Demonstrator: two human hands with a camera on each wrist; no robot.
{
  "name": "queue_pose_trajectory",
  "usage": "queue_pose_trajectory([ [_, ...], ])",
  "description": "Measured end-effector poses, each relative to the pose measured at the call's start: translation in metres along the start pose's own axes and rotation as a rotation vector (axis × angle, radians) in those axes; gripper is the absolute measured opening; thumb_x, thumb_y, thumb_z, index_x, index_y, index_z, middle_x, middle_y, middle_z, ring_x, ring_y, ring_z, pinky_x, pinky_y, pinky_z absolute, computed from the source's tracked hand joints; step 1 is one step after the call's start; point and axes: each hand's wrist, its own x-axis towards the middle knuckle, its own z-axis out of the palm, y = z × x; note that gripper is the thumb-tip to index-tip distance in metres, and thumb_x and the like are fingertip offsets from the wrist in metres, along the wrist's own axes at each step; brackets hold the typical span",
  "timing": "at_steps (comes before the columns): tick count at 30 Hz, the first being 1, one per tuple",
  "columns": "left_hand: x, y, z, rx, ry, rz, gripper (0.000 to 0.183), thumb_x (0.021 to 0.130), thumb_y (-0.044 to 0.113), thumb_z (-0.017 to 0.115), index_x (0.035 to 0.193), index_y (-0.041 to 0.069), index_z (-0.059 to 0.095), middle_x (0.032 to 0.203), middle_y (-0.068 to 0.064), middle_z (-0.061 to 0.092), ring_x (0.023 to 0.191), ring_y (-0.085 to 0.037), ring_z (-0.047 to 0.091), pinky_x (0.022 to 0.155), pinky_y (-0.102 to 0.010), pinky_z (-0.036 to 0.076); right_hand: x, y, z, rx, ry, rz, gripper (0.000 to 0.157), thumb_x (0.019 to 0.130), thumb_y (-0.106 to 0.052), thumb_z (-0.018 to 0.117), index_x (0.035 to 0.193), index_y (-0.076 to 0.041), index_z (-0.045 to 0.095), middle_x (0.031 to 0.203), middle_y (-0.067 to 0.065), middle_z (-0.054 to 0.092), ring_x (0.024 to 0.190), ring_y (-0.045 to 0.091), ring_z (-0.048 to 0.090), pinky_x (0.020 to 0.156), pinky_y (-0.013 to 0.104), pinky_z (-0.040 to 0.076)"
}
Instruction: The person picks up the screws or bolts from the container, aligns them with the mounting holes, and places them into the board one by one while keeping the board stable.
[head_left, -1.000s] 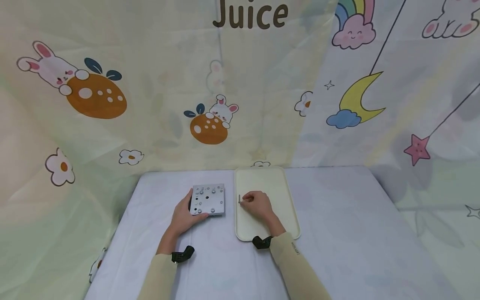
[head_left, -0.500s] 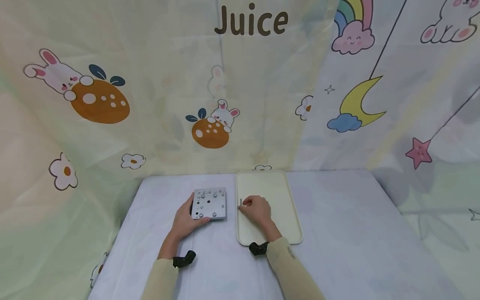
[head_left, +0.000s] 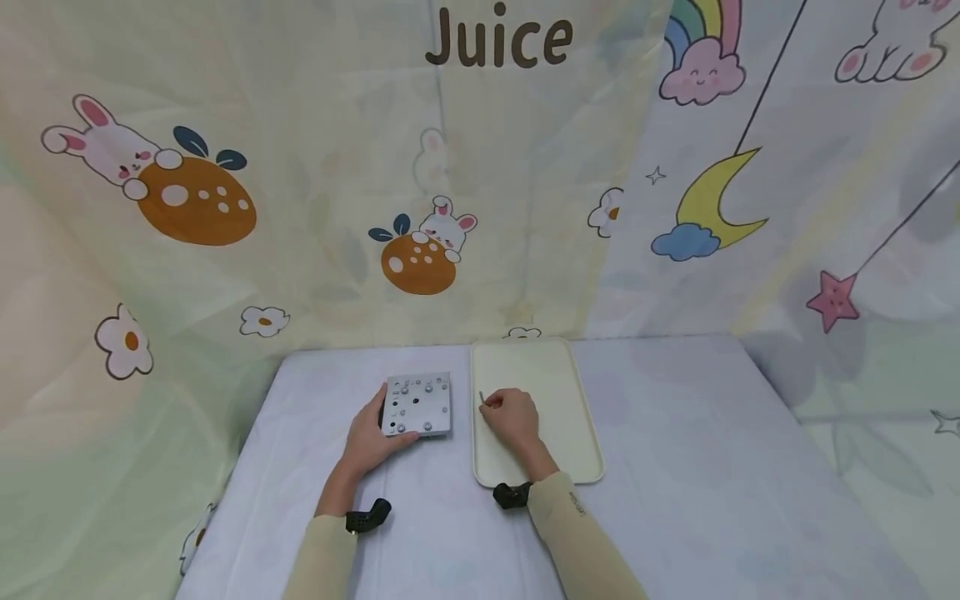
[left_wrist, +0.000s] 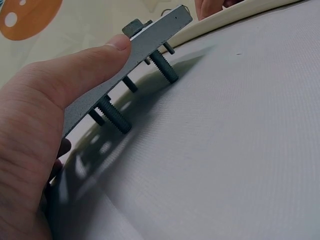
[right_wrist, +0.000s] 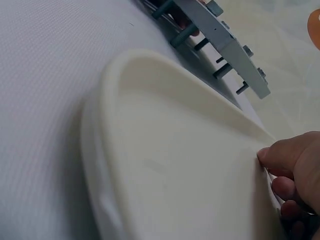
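Note:
A square metal plate (head_left: 417, 405) with holes and several bolt heads on its upper face is held by my left hand (head_left: 367, 440) at its left side. In the left wrist view the thumb (left_wrist: 95, 65) presses the near edge of the plate, and threaded bolts (left_wrist: 164, 66) stick down from its underside, clear of the cloth. My right hand (head_left: 513, 418) is over the left part of a cream tray (head_left: 555, 367), pinching a thin metal pin (head_left: 482, 397), too small to tell if it is a screw. In the right wrist view the pin is hidden behind the fingers.
The tray lies lengthwise on a white-clothed table (head_left: 675, 433), to the right of the plate, with a raised rim around it. A printed curtain (head_left: 315, 208) hangs behind the table and at its sides. Both wrists wear black camera mounts.
The pin, upright in the head view earlier, now leans with its top to the left between my right fingers. My left hand keeps the plate in nearly the same place.

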Motion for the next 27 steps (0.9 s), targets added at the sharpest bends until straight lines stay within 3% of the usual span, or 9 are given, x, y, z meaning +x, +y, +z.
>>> queue_pose_trajectory([
  [5,0.0,-0.001,-0.002,0.004,0.0,0.005,0.126,0.064,0.068,0.079,0.157,0.013,0.014,0.154,-0.008,0.033,0.138,-0.031,0.033,0.11,-0.052,0.026,0.0,-0.001,-0.001,0.045,0.01,0.003,0.005,0.081,-0.017,0.07,0.078,-0.014,0.073,0.067,-0.009,0.064,0.058,0.008,0.057,0.054,0.029,0.048],
  [9,0.003,-0.002,0.003,-0.002,0.008,0.015,0.125,0.063,0.068,0.079,0.157,0.013,0.016,0.153,-0.008,0.034,0.136,-0.031,0.034,0.11,-0.053,0.027,0.0,0.002,-0.005,0.162,0.021,0.003,0.003,0.081,-0.013,0.069,0.082,-0.011,0.071,0.07,-0.006,0.065,0.062,0.011,0.059,0.059,0.03,0.05],
  [15,-0.001,-0.004,0.009,0.011,-0.041,-0.018,0.127,0.062,0.073,0.076,0.157,0.016,0.014,0.154,-0.006,0.033,0.136,-0.029,0.035,0.111,-0.051,0.027,-0.003,0.009,-0.007,0.304,-0.012,0.069,0.003,0.081,-0.008,0.071,0.084,-0.008,0.07,0.072,-0.003,0.065,0.065,0.012,0.059,0.061,0.027,0.049],
  [20,-0.003,-0.002,0.001,-0.001,0.012,0.0,0.125,0.063,0.068,0.079,0.157,0.013,0.017,0.153,-0.01,0.034,0.137,-0.033,0.033,0.111,-0.054,0.026,0.008,0.001,-0.009,0.372,-0.018,0.024,0.009,0.08,-0.005,0.069,0.088,-0.005,0.072,0.075,0.0,0.066,0.069,0.014,0.059,0.062,0.027,0.049],
  [27,0.001,-0.001,-0.004,0.011,-0.011,-0.022,0.127,0.062,0.071,0.077,0.157,0.015,0.014,0.155,-0.01,0.031,0.139,-0.033,0.03,0.112,-0.052,0.024,0.028,-0.029,-0.018,0.323,-0.068,-0.067,0.011,0.081,-0.006,0.07,0.091,-0.003,0.075,0.076,0.001,0.068,0.07,0.015,0.06,0.062,0.028,0.049],
])
